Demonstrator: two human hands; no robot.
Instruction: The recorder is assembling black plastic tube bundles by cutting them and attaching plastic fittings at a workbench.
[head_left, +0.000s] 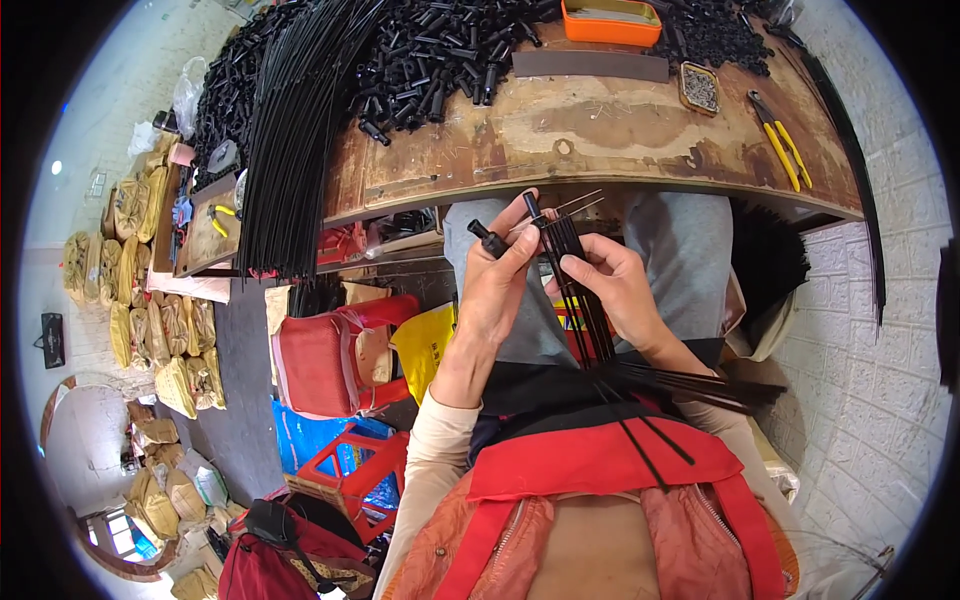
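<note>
My left hand is closed around a short black tubular fitting, which sticks out past the fingers on the left. Between its thumb and fingertips stands a second narrow black tube, close to the tops of the rods. My right hand grips a bundle of thin black rods upright above my lap, thumb across them. Two thin metal-looking wires jut out to the right at the bundle's top. More black rods lie across my lap, over a red and black apron.
A worn wooden bench stands ahead, with a heap of black fittings, hanging long black rods, an orange tray, a small tin of metal bits and yellow-handled pliers. A red chair sits left; a white brick wall is right.
</note>
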